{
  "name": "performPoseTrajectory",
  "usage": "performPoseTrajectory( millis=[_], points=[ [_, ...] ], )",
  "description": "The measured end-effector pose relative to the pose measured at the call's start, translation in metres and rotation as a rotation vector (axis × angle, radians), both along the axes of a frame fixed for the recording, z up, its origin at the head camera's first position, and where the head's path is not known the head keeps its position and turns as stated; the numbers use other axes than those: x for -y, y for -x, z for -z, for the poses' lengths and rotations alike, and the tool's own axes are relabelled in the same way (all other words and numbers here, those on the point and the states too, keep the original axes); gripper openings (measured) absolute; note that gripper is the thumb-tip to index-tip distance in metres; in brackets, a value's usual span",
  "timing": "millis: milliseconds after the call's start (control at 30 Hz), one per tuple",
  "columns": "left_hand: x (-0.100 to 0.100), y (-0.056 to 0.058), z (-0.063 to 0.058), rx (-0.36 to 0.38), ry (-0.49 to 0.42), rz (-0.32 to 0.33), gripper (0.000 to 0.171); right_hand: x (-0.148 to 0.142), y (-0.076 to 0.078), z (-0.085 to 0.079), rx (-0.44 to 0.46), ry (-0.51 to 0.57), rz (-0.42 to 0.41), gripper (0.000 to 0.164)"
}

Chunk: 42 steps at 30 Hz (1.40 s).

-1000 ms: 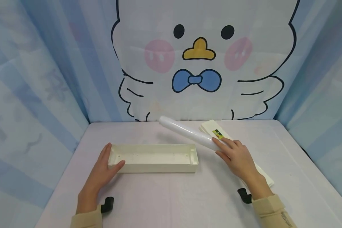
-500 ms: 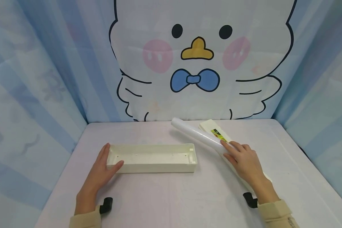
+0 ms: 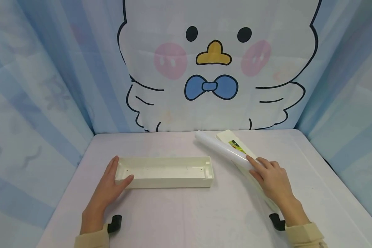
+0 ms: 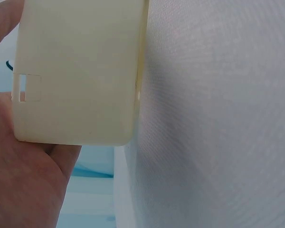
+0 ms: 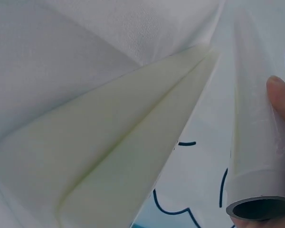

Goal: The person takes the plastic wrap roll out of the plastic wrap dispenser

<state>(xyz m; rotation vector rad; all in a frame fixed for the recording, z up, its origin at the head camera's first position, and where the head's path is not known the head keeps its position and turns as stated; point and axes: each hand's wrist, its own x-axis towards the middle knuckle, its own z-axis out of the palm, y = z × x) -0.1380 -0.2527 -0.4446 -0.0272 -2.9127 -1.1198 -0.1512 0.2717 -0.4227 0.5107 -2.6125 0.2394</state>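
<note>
A long cream plastic box, its top uncovered, sits on the table left of centre. My left hand grips its left end, thumb at the front and fingers at the back; the left wrist view shows the box's end wall against the palm. My right hand holds the near end of a roll of plastic wrap, which slants up to the far left. Its hollow core end faces the right wrist camera. Under the roll and hand lies a long cream lid with a yellow-green label, partly hidden.
A white cloth covers the table. Its far edge meets a curtain with a cartoon face, and blue curtains hang at both sides. A black fitting sticks out by the right wrist, another by the left.
My right hand has moved right and toward me with the roll of plastic wrap, bringing it over the lid. The left hand stays on the box.
</note>
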Motion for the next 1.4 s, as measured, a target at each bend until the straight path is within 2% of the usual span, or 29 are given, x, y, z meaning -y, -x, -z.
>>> performPoseTrajectory(
  millis=[200, 667, 1000, 1167, 1400],
  points=[
    [0.0, -0.001, 0.0, 0.001, -0.005, 0.0, 0.102, -0.004, -0.005, -0.002, 0.04, -0.021, 0.055, 0.052],
    [-0.001, -0.001, -0.001, -0.003, 0.0, 0.0, 0.102, -0.006, -0.009, 0.0, 0.069, -0.032, 0.078, 0.05],
    [0.0, 0.0, -0.001, -0.003, 0.005, 0.002, 0.102, 0.003, -0.016, -0.005, 0.216, -0.047, 0.137, 0.051],
    [-0.001, -0.001, -0.002, -0.004, 0.005, 0.005, 0.103, 0.014, -0.02, -0.009, 0.319, -0.075, 0.18, 0.056],
    [-0.002, -0.001, -0.004, 0.01, 0.006, 0.002, 0.103, 0.023, -0.026, -0.012, 0.368, -0.104, 0.158, 0.059]
  ],
)
